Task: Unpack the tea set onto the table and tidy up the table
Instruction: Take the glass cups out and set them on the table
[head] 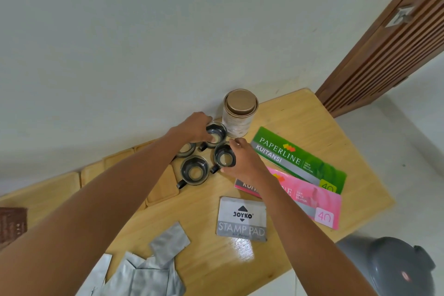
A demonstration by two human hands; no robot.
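Several small glass tea cups with dark holders and handles stand grouped near the far edge of the wooden table (300, 125). My left hand (195, 127) grips the farthest cup (216, 133) by its rim. My right hand (242, 160) holds the right cup (223, 157) from its right side. A third cup (194, 172) stands free in front on a wooden coaster (163, 190). A fourth cup (187, 149) is partly hidden behind my left wrist. A round tea tin (239, 113) with a brown lid stands against the wall just beyond the cups.
Green (300, 158) and pink (310, 199) receipt books lie right of the cups. A grey stamp pad tin (241, 220) sits nearer me. Silver foil wrappers (149, 269) litter the near edge. More wooden coasters (93, 173) line the wall to the left. A grey bin (394, 269) stands below right.
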